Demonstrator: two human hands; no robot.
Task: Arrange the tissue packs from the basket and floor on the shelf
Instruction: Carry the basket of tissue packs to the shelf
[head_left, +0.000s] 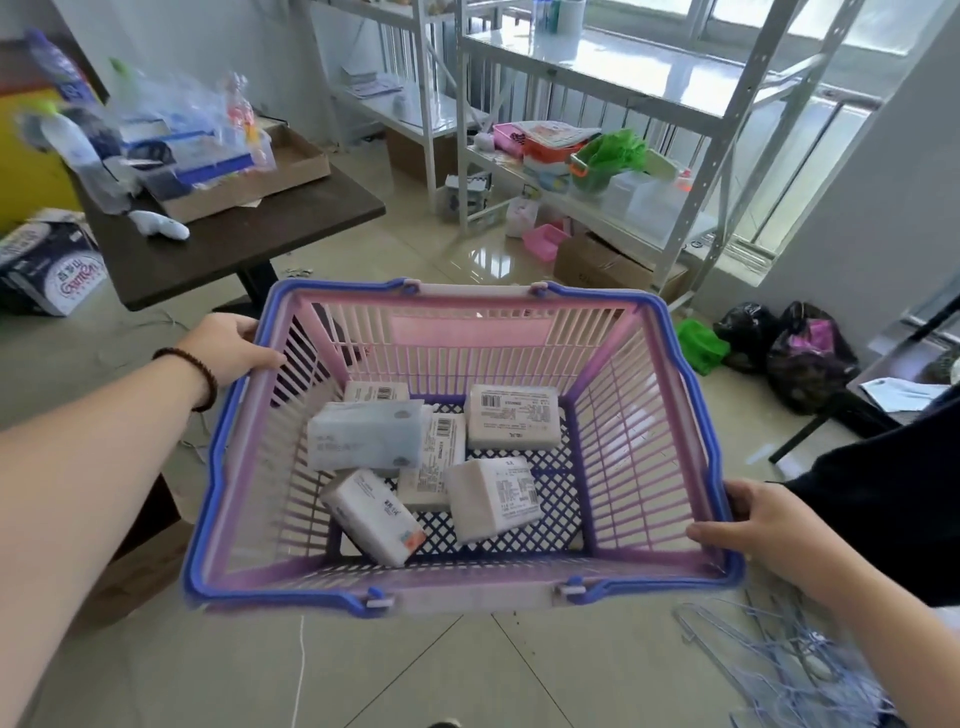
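Left hand: I see it stretched forward, fingers curled over the basket rim's far-left corner.
Right hand: gripping the near-right rim, thumb on top.
Tissue packs: six, jumbled on the basket floor.
Shelf: ahead, well apart.

Floor: pale glossy tile. Directly on it: dark table at left, on a pedestal base; metal shelf at back right; cardboard box at the shelf foot; two black bags near the right wall, green bag just beside them; printed carton at far left. Table carries a shallow cardboard tray of plastic-wrapped goods. Shelf's lower tier holds pink and orange bins.
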